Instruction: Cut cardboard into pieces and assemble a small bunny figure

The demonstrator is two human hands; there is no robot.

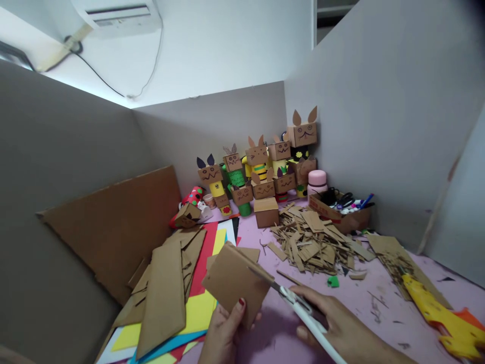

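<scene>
My left hand [227, 328] grips a squarish piece of cardboard [237, 280] near its lower edge, thumb on the front face. Scissors [299, 306] with pale handles are in my right hand [337, 323]; their blades meet the upper right edge of the cardboard, where a narrow strip runs along the side. Behind the held piece, other flat cardboard partly shows on the table. Long cardboard sheets [162, 298] and coloured paper [202, 311] lie to the left of my left hand.
Cardboard scraps [314, 242] are heaped on the pink tabletop [359, 303]. A yellow glue gun [439, 313] lies at right on a cardboard strip. Animal-faced cardboard figures [263, 189] stand at the back, near a pink bottle [317, 183] and a box of tools [352, 220]. Grey partitions [379, 126] enclose the table.
</scene>
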